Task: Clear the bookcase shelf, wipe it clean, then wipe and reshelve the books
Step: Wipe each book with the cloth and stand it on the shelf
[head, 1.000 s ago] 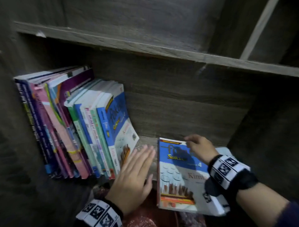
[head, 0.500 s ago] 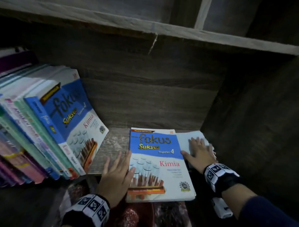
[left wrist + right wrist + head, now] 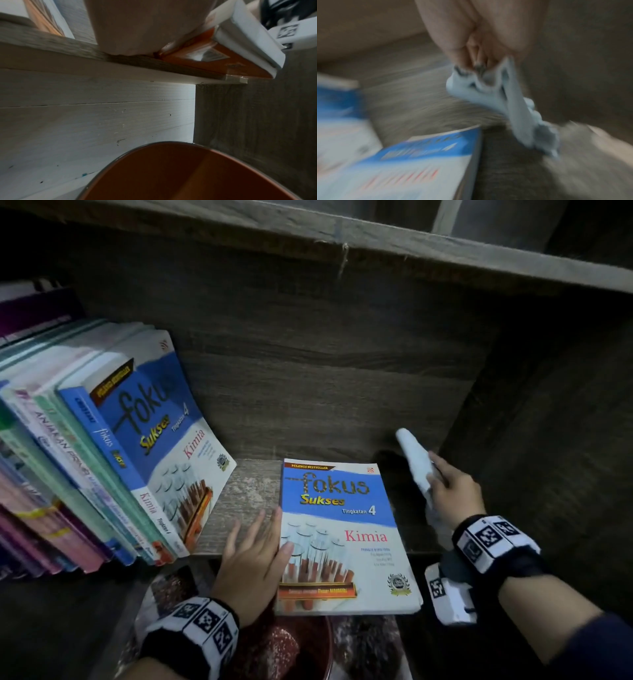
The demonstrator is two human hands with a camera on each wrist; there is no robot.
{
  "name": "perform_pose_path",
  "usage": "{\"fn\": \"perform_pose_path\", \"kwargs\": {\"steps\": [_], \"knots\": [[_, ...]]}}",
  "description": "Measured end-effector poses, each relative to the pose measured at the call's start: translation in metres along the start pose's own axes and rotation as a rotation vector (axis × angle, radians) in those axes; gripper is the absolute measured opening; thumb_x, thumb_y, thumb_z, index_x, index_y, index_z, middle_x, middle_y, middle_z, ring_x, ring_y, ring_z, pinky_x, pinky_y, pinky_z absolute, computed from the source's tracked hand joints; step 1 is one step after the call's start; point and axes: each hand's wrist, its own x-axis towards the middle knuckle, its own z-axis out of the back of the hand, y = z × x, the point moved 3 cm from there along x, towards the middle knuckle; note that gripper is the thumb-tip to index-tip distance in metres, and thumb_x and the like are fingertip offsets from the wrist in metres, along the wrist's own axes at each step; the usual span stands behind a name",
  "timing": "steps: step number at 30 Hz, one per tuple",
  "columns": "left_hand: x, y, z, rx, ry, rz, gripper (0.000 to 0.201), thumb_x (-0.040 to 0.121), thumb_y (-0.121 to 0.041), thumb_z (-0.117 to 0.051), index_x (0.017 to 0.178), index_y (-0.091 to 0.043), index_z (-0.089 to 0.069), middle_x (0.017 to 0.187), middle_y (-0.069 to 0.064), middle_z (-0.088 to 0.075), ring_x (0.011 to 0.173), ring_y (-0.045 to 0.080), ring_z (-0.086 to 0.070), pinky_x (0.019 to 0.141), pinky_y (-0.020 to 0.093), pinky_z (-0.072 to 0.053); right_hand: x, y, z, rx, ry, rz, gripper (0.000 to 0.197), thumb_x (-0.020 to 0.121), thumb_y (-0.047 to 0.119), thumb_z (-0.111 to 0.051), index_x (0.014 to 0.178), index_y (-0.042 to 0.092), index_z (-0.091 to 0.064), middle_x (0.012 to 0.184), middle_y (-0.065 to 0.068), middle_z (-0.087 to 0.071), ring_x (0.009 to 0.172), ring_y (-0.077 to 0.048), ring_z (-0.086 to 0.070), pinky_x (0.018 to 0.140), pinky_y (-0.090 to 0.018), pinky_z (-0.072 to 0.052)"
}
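A row of leaning books [image 3: 85, 446] fills the left of the shelf [image 3: 246, 491]. The left hand [image 3: 253, 559], fingers straight, presses the left edge of the flat Fokus Sukses Kimia book [image 3: 342, 535], which overhangs the shelf front. Rightmost, the right hand [image 3: 452, 494] grips a white cloth [image 3: 416, 460] above the shelf.

two fokus kimia books [image 3: 339, 529] [image 3: 161, 433], one white cloth [image 3: 416, 463], one leaning row of books [image 3: 65, 446], one red basin [image 3: 180, 174].

Both hands bare. Black wristband [image 3: 197, 632] with white square-code tiles on left wrist; same band [image 3: 493, 539] on right, white camera block [image 3: 448, 594] beneath. Dark blue sleeve [image 3: 589, 652] on right forearm.
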Motion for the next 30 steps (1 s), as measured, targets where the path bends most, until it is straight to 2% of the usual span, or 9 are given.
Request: {"fn": "perform_pose_path", "kwargs": {"steps": [2,4,7,9,12,16,18,24,30], "knots": [[0.000,0.000,0.002,-0.009,-0.007,-0.003,0.087,0.071,-0.068,0.037,0.148,-0.031,0.021,0.155,-0.024,0.008,0.142,-0.005,0.019,0.115,0.032,0.021,-0.012,0.025,-0.004,-0.102,0.159,0.117,0.045,0.094,0.023,-0.054,0.138,0.030,-0.051,0.134,-0.005,-0.058,0.123,-0.021,-0.054,0.098,-0.018,-0.037],[0.001,0.000,0.001,0.013,-0.011,-0.008,0.083,0.075,-0.066,0.034,0.149,-0.029,0.020,0.155,-0.023,0.007,0.144,-0.002,0.015,0.115,0.031,0.020,-0.028,0.040,-0.026,-0.349,0.455,0.233,0.049,0.098,0.038,-0.047,0.145,0.032,-0.039,0.148,0.001,-0.043,0.138,-0.020,-0.039,0.112,-0.028,-0.029],[-0.001,0.002,0.000,0.021,0.006,-0.004,0.063,0.102,-0.049,0.000,0.154,-0.017,-0.017,0.150,-0.012,-0.037,0.143,0.011,-0.028,0.114,0.035,-0.006,-0.035,0.038,-0.066,-0.682,0.771,0.312,0.060,0.102,0.049,-0.024,0.154,0.027,-0.004,0.162,-0.005,0.002,0.149,-0.022,0.003,0.118,-0.037,0.000],[-0.002,0.002,-0.001,0.015,-0.024,-0.027,0.057,0.105,-0.042,-0.009,0.151,-0.013,-0.027,0.144,-0.013,-0.042,0.138,0.014,-0.037,0.111,0.037,-0.013,-0.026,0.038,-0.079,-0.849,0.804,0.330,0.062,0.102,0.050,-0.017,0.153,0.026,0.008,0.160,-0.007,0.014,0.148,-0.025,0.011,0.118,-0.043,0.002],[-0.003,0.001,0.001,-0.011,-0.025,-0.020,0.059,0.105,-0.043,-0.007,0.151,-0.012,-0.028,0.144,-0.011,-0.042,0.139,0.014,-0.036,0.111,0.039,-0.013,-0.005,0.046,-0.089,-0.932,0.793,0.333,0.060,0.102,0.051,-0.014,0.153,0.030,0.010,0.161,-0.003,0.015,0.148,-0.024,0.010,0.118,-0.046,0.003],[-0.001,-0.002,0.004,-0.024,-0.015,-0.015,0.081,0.079,-0.063,0.031,0.149,-0.026,0.015,0.149,-0.024,-0.003,0.144,-0.002,0.011,0.116,0.029,0.016,0.007,0.062,-0.105,-0.965,0.795,0.346,0.059,0.100,0.054,-0.013,0.152,0.035,0.008,0.161,-0.001,0.014,0.148,-0.030,0.010,0.118,-0.050,0.002],[0.000,-0.002,0.005,-0.045,-0.008,0.001,0.082,0.070,-0.064,0.039,0.143,-0.030,0.025,0.145,-0.027,0.006,0.141,-0.006,0.020,0.114,0.028,0.021,0.008,0.070,-0.117,-0.948,0.804,0.355,0.058,0.100,0.055,-0.013,0.152,0.037,0.007,0.161,-0.001,0.013,0.147,-0.033,0.010,0.118,-0.052,0.001],[-0.001,-0.003,0.003,-0.034,-0.044,-0.012,0.085,0.073,-0.062,0.039,0.148,-0.026,0.019,0.149,-0.025,0.001,0.143,-0.005,0.015,0.117,0.035,0.015,-0.007,0.083,-0.137,-0.886,0.806,0.410,0.056,0.101,0.053,-0.012,0.152,0.039,0.006,0.161,0.000,0.014,0.148,-0.033,0.010,0.118,-0.052,-0.001],[-0.004,0.001,-0.010,-0.037,-0.144,-0.011,0.065,0.103,-0.049,0.000,0.153,-0.016,-0.024,0.148,-0.008,-0.045,0.144,0.009,-0.026,0.117,0.045,-0.006,-0.057,0.077,-0.116,-0.800,0.824,0.456,0.054,0.100,0.054,-0.009,0.151,0.042,0.007,0.160,0.005,0.016,0.147,-0.025,0.015,0.118,-0.046,0.005]]}}
